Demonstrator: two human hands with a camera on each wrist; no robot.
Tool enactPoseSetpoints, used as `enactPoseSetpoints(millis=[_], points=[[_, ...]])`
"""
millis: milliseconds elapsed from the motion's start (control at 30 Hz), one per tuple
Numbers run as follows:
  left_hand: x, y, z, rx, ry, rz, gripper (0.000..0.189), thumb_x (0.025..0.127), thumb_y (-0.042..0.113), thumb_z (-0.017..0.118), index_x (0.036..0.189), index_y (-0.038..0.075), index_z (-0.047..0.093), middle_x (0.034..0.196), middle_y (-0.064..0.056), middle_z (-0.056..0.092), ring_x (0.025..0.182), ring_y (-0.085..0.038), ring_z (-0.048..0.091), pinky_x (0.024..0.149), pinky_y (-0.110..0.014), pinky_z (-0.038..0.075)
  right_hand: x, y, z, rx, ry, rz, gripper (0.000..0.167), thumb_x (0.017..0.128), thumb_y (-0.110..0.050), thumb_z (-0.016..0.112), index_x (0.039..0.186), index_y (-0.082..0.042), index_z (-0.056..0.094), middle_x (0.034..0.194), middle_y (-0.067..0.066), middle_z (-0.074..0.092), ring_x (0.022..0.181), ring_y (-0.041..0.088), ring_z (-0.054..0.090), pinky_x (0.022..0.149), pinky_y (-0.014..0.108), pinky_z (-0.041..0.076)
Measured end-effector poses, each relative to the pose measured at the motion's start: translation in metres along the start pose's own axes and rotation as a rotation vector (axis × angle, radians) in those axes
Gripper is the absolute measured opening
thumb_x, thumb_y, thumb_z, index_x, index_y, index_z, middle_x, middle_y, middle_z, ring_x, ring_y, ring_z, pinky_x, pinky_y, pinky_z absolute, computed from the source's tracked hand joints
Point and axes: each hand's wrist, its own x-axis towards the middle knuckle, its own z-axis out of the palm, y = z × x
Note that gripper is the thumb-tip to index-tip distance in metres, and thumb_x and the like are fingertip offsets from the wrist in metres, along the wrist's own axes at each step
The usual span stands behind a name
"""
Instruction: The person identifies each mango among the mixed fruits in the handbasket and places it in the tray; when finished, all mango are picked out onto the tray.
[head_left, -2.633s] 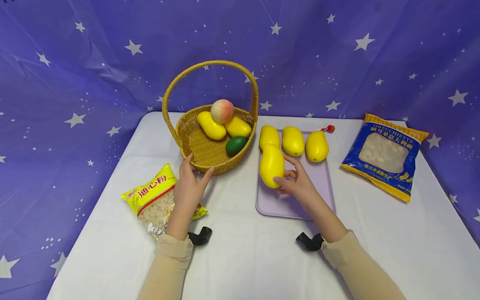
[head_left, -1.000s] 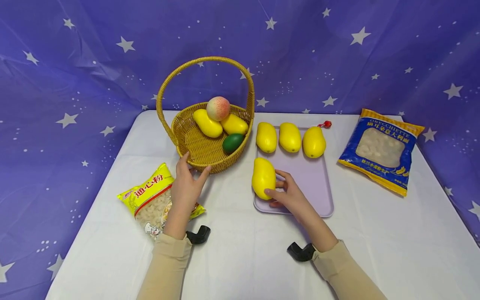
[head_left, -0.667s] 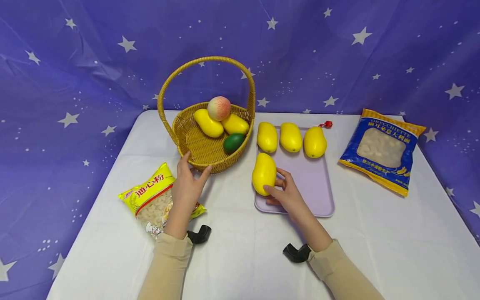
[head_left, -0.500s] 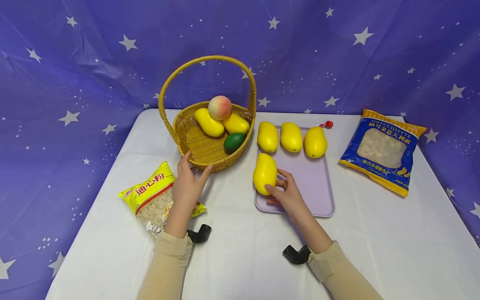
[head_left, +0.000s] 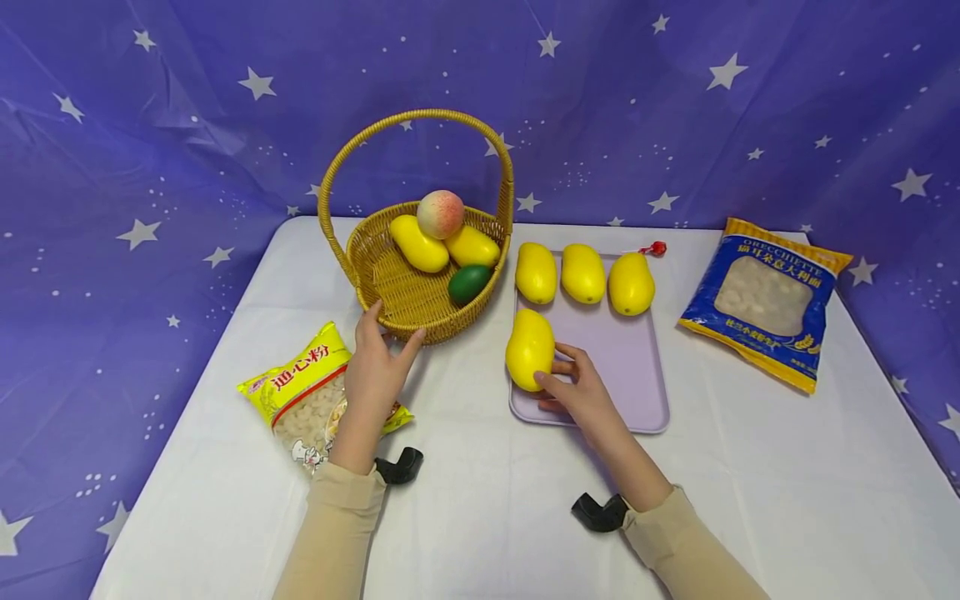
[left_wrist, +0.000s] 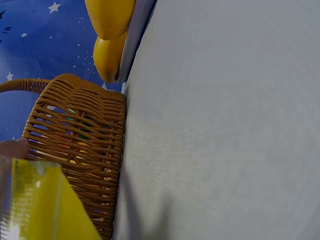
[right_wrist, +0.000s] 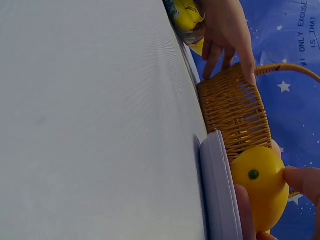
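Observation:
In the head view, my right hand (head_left: 581,392) grips a yellow mango (head_left: 530,350) by its near right side, over the left edge of a lilac tray (head_left: 615,375). The right wrist view shows thumb and fingers around this mango (right_wrist: 260,187), near the tray rim (right_wrist: 217,185); whether it touches the tray I cannot tell. My left hand (head_left: 375,367) touches the near rim of a wicker basket (head_left: 420,292), its fingers fairly straight and spread. Inside the basket are two mangoes (head_left: 418,244), a peach (head_left: 440,214) on top of them and a dark green fruit (head_left: 469,285).
Three more mangoes (head_left: 582,273) line the tray's far end, with a small red-wrapped item (head_left: 657,248) behind. A yellow pasta bag (head_left: 311,400) lies partly beneath my left forearm. At the right lies a blue orecchiette bag (head_left: 765,300). A starry purple cloth (head_left: 600,100) hangs behind.
Since the earliest frame, my right hand has brought the mango nearer to me, away from the mangoes at the back. In the last half second it hardly moves. My left hand stays at the basket.

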Motion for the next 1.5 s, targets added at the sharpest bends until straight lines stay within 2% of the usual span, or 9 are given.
enactPoseSetpoints(millis=[333,533,700,900,1100,1233,1500], points=[[0.0,0.001,0.0,0.001,-0.003,0.0,0.092,0.085,0.071,0.049,0.153,0.016,0.019,0.15,-0.013,0.031,0.112,-0.031,0.058,0.069,-0.046,0.048,-0.009,-0.004,-0.012,-0.06,-0.022,-0.047,0.068,0.092,-0.013,0.067,0.147,-0.004,0.028,0.121,0.022,0.048,0.087,0.03,0.068,0.077,0.036,0.055],[-0.001,0.001,-0.001,-0.001,-0.007,-0.007,0.092,0.085,0.072,0.049,0.153,0.017,0.018,0.15,-0.013,0.031,0.112,-0.031,0.057,0.068,-0.045,0.047,-0.007,-0.016,-0.023,-0.134,0.016,-0.145,0.062,0.093,-0.016,0.066,0.145,-0.003,0.035,0.12,0.021,0.05,0.087,0.034,0.068,0.075,0.035,0.055],[-0.001,0.002,-0.002,0.0,-0.01,-0.01,0.092,0.086,0.071,0.05,0.153,0.017,0.019,0.15,-0.013,0.032,0.112,-0.03,0.058,0.067,-0.044,0.047,0.003,-0.036,-0.025,-0.174,-0.005,-0.221,0.06,0.093,-0.017,0.066,0.144,-0.004,0.037,0.122,0.021,0.052,0.09,0.036,0.066,0.074,0.034,0.056],[-0.001,0.002,-0.002,0.005,-0.006,-0.002,0.091,0.087,0.069,0.05,0.153,0.016,0.019,0.149,-0.013,0.032,0.111,-0.03,0.058,0.065,-0.044,0.047,0.02,-0.076,-0.014,-0.221,-0.028,-0.288,0.062,0.091,-0.02,0.069,0.144,-0.007,0.04,0.124,0.021,0.052,0.09,0.037,0.064,0.073,0.036,0.056],[-0.002,0.001,-0.002,0.004,-0.002,-0.002,0.091,0.086,0.07,0.05,0.153,0.016,0.02,0.148,-0.012,0.033,0.112,-0.029,0.058,0.064,-0.043,0.047,0.046,-0.112,0.004,-0.346,-0.032,-0.318,0.063,0.089,-0.025,0.071,0.144,-0.013,0.042,0.125,0.017,0.053,0.087,0.032,0.062,0.073,0.032,0.056],[-0.002,0.0,-0.001,0.006,-0.006,-0.005,0.092,0.086,0.071,0.05,0.153,0.017,0.019,0.148,-0.013,0.033,0.112,-0.029,0.058,0.06,-0.041,0.046,0.067,-0.127,0.016,-0.471,-0.032,-0.337,0.061,0.089,-0.031,0.071,0.143,-0.019,0.044,0.125,0.012,0.054,0.09,0.026,0.06,0.076,0.034,0.054],[-0.001,-0.001,0.0,0.005,0.003,-0.005,0.093,0.085,0.072,0.05,0.153,0.017,0.02,0.148,-0.012,0.034,0.11,-0.029,0.059,0.063,-0.042,0.047,0.109,-0.143,0.036,-0.753,-0.029,-0.389,0.063,0.091,-0.037,0.067,0.145,-0.015,0.042,0.131,0.009,0.052,0.097,0.024,0.056,0.084,0.038,0.047]])
